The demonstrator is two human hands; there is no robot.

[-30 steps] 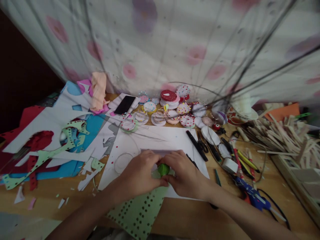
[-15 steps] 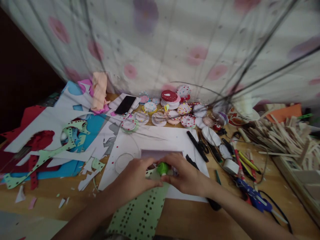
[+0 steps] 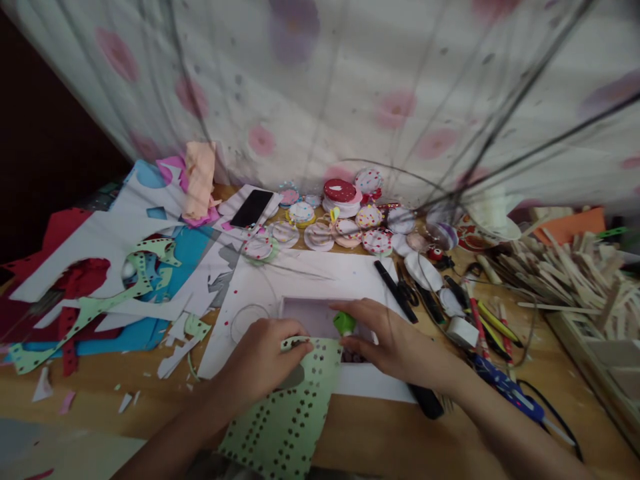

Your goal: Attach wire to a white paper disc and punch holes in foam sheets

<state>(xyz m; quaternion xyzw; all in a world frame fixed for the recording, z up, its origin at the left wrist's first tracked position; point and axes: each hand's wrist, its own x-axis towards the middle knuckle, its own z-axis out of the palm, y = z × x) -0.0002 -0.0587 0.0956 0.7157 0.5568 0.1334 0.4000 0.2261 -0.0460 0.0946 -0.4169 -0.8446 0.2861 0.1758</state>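
Note:
My left hand (image 3: 273, 350) pinches the top edge of a light green paper sheet (image 3: 277, 430) with rows of dark flower-shaped marks and a larger hole near my thumb. The sheet hangs toward me over the table's front. To the right, my right hand (image 3: 385, 340) holds a small lime-green paper punch (image 3: 343, 323) between thumb and fingers, apart from the sheet. Beneath both hands lies a shallow pale box (image 3: 305, 308) on white paper (image 3: 320, 270). Small dark bits show in its near right corner; my hands and the sheet hide part of it.
Coloured paper offcuts (image 3: 105, 300) heap up on the left. A phone (image 3: 253, 209) and several decorated paper discs (image 3: 347, 230) line the back. On the right are a black marker (image 3: 395, 291), scissors (image 3: 407, 288), a blue glue gun (image 3: 505, 390) and piled wooden sticks (image 3: 585, 280).
The punch has come away from the sheet's top edge, moving right and slightly up in my right hand. My left hand still holds the sheet, and more of the box shows.

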